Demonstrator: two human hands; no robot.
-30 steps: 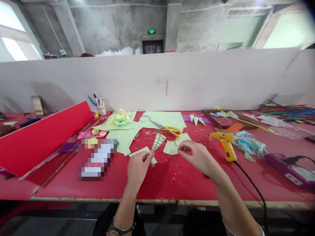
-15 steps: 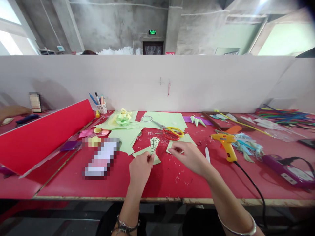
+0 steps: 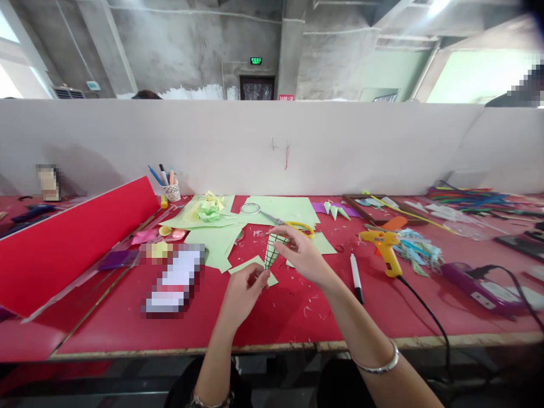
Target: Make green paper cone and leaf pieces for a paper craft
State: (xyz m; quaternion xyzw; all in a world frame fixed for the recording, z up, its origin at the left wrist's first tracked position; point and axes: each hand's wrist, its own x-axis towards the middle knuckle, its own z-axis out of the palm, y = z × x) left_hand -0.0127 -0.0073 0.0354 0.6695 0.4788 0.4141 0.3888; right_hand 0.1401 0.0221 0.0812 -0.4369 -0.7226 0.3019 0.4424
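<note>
A fan-shaped piece of pale green paper (image 3: 272, 249) with black grid lines stands upright between my hands. My left hand (image 3: 246, 289) pinches its narrow lower tip. At its wide upper edge, the thumb and fingers of my right hand (image 3: 304, 255) close on the right side and hide part of it. Beneath lies a cut green paper scrap (image 3: 255, 264) on the red tabletop. Just beyond my right hand are yellow-handled scissors (image 3: 304, 228), partly covered by it. A white and black marker (image 3: 357, 279) rests to the right of that hand.
A yellow glue gun (image 3: 387, 249) with a black cord stands at the right, near a purple power strip (image 3: 478, 289). A blurred phone (image 3: 176, 277) lies at the left, before a red board (image 3: 80, 238). Green sheets (image 3: 293, 208) and a pen cup (image 3: 171, 191) are farther back.
My right hand has moved left from beside the gridded paper and taken hold of its wide end. My left hand keeps the tip. The view has shifted slightly.
</note>
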